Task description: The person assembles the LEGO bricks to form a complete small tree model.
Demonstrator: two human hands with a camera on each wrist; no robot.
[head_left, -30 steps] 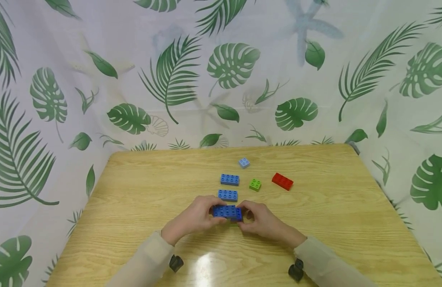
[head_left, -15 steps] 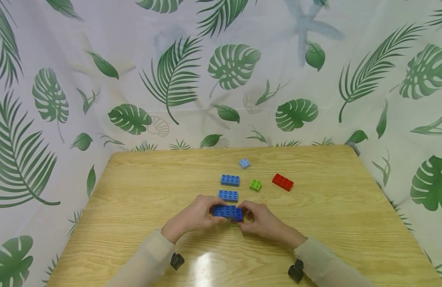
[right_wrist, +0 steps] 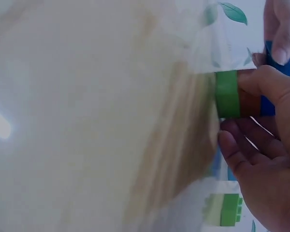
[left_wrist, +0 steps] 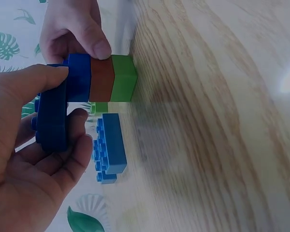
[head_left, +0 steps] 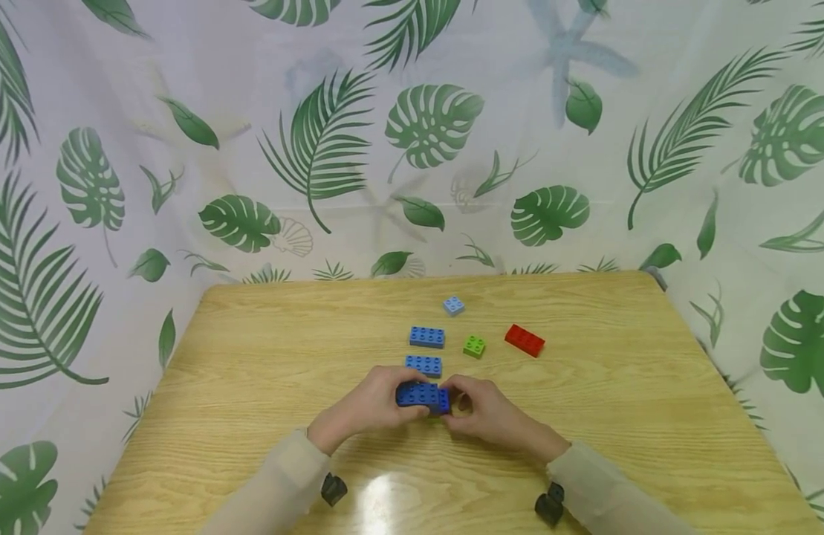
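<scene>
Head view shows both hands at the table's (head_left: 251,357) near centre: left hand (head_left: 365,409) and right hand (head_left: 495,416), fingers curled, pinch a stack (left_wrist: 99,79) of green, brown and blue bricks with a dark blue brick (head_left: 421,394) on top. Advice: align studs squarely, then press down evenly while bracing the stack's base.

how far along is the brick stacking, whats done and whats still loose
Done: a green, brown and dark blue stack stands on the table. In hand: left hand and right hand hold a long dark blue brick on its top. Left: two blue bricks, a light blue brick, a green brick and a red brick.
</scene>
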